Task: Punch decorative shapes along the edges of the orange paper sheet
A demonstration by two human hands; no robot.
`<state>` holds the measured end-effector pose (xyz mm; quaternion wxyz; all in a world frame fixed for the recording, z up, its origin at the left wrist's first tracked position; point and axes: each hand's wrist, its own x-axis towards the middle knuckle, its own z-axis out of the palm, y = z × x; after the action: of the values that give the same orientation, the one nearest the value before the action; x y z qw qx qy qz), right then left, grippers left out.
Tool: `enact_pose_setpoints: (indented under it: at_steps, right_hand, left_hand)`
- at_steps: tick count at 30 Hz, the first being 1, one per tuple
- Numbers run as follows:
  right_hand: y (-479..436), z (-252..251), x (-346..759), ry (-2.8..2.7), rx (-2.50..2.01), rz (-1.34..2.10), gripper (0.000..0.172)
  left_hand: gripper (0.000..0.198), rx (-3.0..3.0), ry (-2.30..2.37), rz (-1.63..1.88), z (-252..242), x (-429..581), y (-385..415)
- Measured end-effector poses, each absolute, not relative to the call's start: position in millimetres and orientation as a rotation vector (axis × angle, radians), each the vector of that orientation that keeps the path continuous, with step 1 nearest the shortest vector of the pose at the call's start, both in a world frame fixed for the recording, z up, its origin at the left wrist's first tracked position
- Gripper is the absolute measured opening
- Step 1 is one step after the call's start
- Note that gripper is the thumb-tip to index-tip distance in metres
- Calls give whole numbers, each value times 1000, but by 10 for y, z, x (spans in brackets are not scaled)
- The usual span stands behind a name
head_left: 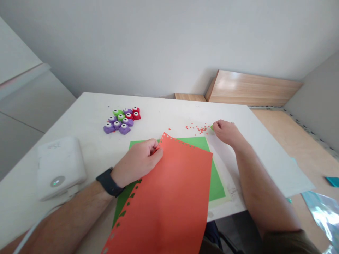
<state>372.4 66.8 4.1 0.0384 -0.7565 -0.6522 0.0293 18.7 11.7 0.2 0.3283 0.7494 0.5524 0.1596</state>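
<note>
My left hand (139, 160), a dark watch on its wrist, pinches the upper left edge of a red paper sheet (169, 197) whose left and top edges carry rows of punched holes. The red sheet lies tilted over a green paper sheet (215, 183) on the white table (87, 116). My right hand (225, 132) rests farther back, its fingers closed on a small green punch (212, 127). Several tiny red paper bits (200, 129) lie scattered just left of that hand.
A cluster of several small purple, green and red craft punches (123, 120) sits at the back left. A white box-shaped device (59, 165) stands at the left edge. Wooden boards (246, 88) lean at the wall behind the table.
</note>
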Motion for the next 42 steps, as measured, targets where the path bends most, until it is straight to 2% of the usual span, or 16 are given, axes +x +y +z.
enact_pose_setpoints:
  at_steps: [12, 18, 21, 26, 30, 42]
  right_hand:
    - [660, -10, 3779, -2155, -2347, -53, 37]
    - [651, 56, 3819, -2103, -2327, 70, 36]
    - [609, 120, 3843, -2044, -2271, 188, 27]
    - [569, 142, 3859, -2078, -2226, 274, 26]
    - [621, 78, 3895, -2032, -2287, 120, 20]
    - [667, 24, 3988, -1755, -2383, -153, 35]
  left_hand:
    - [27, 2016, 1414, 294, -5, 195, 125]
    - [28, 2019, 1405, 310, -30, 184, 122]
    - [28, 2015, 1401, 315, -24, 181, 115]
    - [28, 2013, 1412, 321, -8, 180, 109]
    - [28, 2004, 1409, 330, -9, 187, 112]
    - [29, 1984, 1438, 409, 35, 208, 114]
